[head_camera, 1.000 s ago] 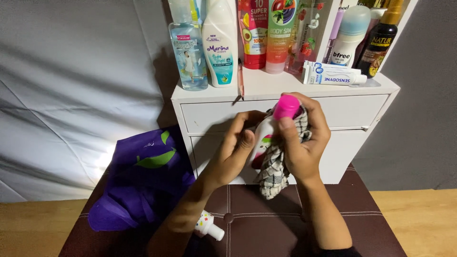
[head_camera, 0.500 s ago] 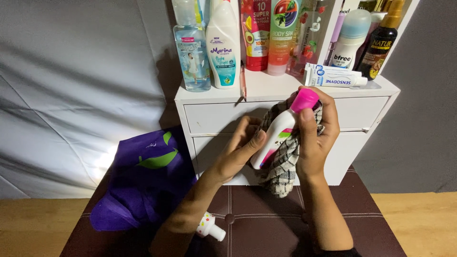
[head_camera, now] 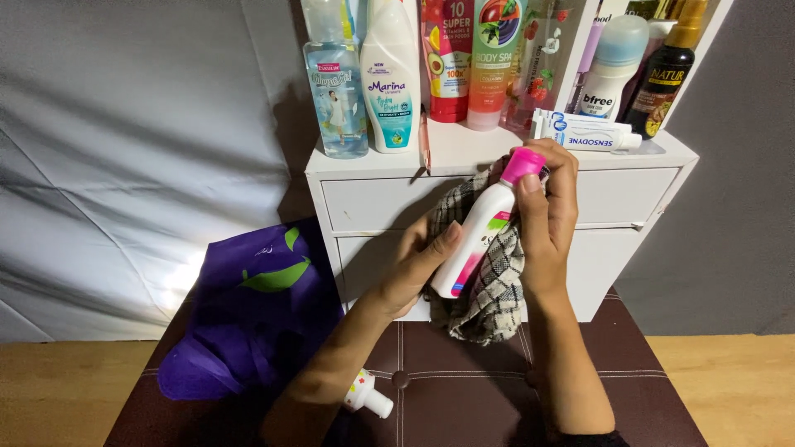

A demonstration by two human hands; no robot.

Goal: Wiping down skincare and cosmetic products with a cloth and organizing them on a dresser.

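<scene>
The right hand point(head_camera: 546, 223) grips the pink cap of a white bottle point(head_camera: 476, 240) through a checked cloth point(head_camera: 489, 290); the left hand point(head_camera: 418, 265) clasps its base. The bottle has tilted steeper since a second ago, the wiping ongoing. Behind, tall bottles point(head_camera: 389, 74) and a white tube point(head_camera: 588, 132) crowd the white drawer unit point(head_camera: 373, 199)

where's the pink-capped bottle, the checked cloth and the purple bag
pink-capped bottle point(head_camera: 480, 228): head view, on its white body
checked cloth point(head_camera: 495, 290): head view, on the hanging fold
purple bag point(head_camera: 248, 323): head view, on its front panel
</scene>
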